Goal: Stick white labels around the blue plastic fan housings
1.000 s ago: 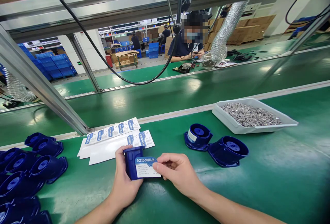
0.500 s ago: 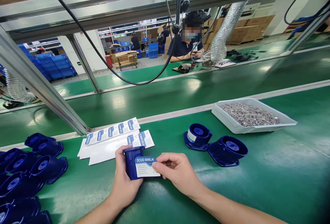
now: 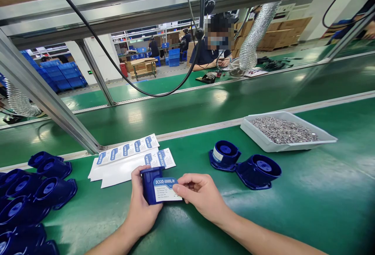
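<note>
My left hand [image 3: 141, 208] grips a dark blue plastic housing [image 3: 149, 186] from the left, thumb on its top edge. A white and blue label [image 3: 166, 189] reading DCS2Q-5000L/H lies on the housing's front face. My right hand [image 3: 202, 197] pinches the label's right edge between thumb and forefinger, the other fingers curled. Both hands rest low over the green bench [image 3: 307, 208].
Two sheets of label stickers [image 3: 129, 157] lie just behind the hands. Several blue housings [image 3: 26, 196] pile at the left; two more blue housings [image 3: 246, 165] sit at the right. A white tray [image 3: 263, 139] holds small metal parts. A person sits across the conveyor [image 3: 211, 53].
</note>
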A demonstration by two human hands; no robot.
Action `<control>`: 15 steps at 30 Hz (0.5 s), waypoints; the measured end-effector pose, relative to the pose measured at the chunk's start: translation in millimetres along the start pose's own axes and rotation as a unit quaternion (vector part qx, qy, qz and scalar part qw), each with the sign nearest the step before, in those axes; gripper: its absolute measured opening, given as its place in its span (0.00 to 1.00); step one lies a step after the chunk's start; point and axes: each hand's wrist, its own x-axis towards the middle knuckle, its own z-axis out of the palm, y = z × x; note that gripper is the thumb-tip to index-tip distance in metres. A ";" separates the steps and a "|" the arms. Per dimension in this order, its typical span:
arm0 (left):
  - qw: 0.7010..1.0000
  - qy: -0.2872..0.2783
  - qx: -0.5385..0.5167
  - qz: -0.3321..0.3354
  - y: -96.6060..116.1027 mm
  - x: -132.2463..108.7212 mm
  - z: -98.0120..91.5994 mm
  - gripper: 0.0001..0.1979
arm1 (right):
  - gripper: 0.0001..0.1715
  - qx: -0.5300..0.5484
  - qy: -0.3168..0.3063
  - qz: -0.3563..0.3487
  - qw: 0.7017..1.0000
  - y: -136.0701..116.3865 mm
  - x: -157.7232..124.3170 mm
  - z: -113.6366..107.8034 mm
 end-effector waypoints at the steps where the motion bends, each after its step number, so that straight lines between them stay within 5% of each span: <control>1: 1.000 0.000 -0.002 0.000 0.0 0.0 0.1 0.38 | 0.23 0.000 0.000 0.002 1.000 0.1 0.1 0.1; 15: 1.000 0.000 -0.007 -0.010 3.6 0.3 1.2 0.38 | 0.23 -0.007 0.006 0.016 1.000 -2.9 0.3 0.2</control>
